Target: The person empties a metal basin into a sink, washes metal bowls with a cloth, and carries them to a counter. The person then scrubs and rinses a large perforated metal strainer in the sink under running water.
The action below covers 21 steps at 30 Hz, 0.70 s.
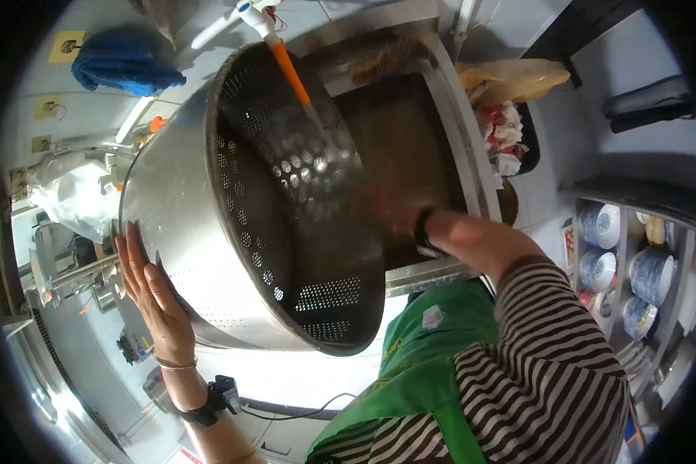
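Note:
A large metal pot with perforated parts (179, 232) lies tilted on its side at the sink, its mouth facing right. My left hand (156, 301) presses flat against its outer wall near the base, fingers stretched out. Water runs from a faucet with an orange tube (290, 73) into the pot's mouth. My right hand (383, 209) is beside the rim over the dark sink (464, 155), smeared by motion, so its fingers and anything in them cannot be made out.
A blue cloth (124, 62) hangs on the wall at upper left. A bin with crumpled waste (506, 139) stands right of the sink. Shelves at the right hold patterned bowls (649, 277). A clear plastic bag (73, 193) is at the left.

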Tool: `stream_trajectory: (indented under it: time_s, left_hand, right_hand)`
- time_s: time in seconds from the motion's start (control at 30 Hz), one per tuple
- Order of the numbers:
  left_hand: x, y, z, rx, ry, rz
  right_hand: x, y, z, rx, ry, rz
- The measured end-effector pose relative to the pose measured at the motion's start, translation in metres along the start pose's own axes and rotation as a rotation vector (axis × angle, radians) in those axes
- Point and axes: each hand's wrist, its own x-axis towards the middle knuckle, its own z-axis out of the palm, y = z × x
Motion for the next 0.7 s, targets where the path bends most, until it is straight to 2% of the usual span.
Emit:
stream_trajectory:
  time_s: [0.03,0.07,0.13,0.17,0.23,0.27,0.33,0.37,0.43,0.47,0.5,0.53,0.57,0.6,0.63,0.67,0.7]
  left_hand:
    - [0.003,-0.004,0.001,0.025,-0.003,0.008]
    - [0.007,-0.006,0.002,0.018,-0.001,0.005]
    - [0.014,-0.006,0.001,0.0,-0.018,0.017]
    - [0.015,-0.002,0.001,-0.033,-0.009,0.001]
    - [0.015,-0.006,0.002,-0.01,-0.01,0.015]
    - [0.015,-0.01,0.003,0.01,-0.01,0.026]
    - [0.016,-0.019,0.005,-0.019,-0.01,0.03]
    - [0.016,-0.024,0.006,-0.057,-0.016,0.037]
    - [0.025,-0.039,0.009,-0.144,0.056,0.075]
    - [0.028,-0.042,0.01,-0.227,0.131,0.114]
    - [0.018,-0.023,-0.001,-0.458,0.115,-0.046]
    - [0.002,-0.012,-0.003,-0.469,0.123,-0.042]
    - [-0.018,-0.004,-0.006,-0.263,0.187,0.048]
    - [-0.039,0.005,-0.01,-0.047,0.246,0.132]
    - [-0.065,0.014,-0.008,0.041,0.25,0.119]
    - [-0.088,0.023,0.004,0.127,0.259,0.106]
    - [-0.106,0.03,0.018,0.048,0.2,0.075]
  right_hand:
    - [-0.018,0.005,0.012,0.466,0.037,0.222]
    - [-0.043,0.012,0.017,-0.356,-0.068,-0.189]
    - [-0.053,0.014,0.015,-1.17,-0.185,-0.599]
    - [-0.036,0.014,0.001,-0.524,-0.258,-0.235]
    - [-0.001,0.004,-0.022,0.127,-0.308,0.12]
    - [0.017,-0.009,-0.031,-0.537,-0.136,-0.313]
    - [0.028,-0.013,-0.039,-1.186,0.066,-0.748]
    - [0.022,-0.013,-0.042,-0.549,-0.162,-0.236]
    - [0.001,-0.012,-0.031,0.089,-0.339,0.268]
    - [-0.021,0.0,-0.003,-0.215,-0.356,0.178]
    - [-0.042,0.011,0.022,-0.523,-0.372,0.087]
    - [-0.051,0.016,0.032,-0.826,-0.385,-0.006]
    - [-0.053,0.017,0.028,-0.834,-0.382,-0.007]
    - [-0.056,0.019,0.024,-0.68,-0.538,-0.179]
    - [-0.058,0.024,0.023,-0.509,-0.684,-0.349]
    - [-0.043,0.055,0.009,-0.509,-0.684,-0.355]
    - [-0.015,0.105,-0.013,-0.263,-0.581,-0.113]
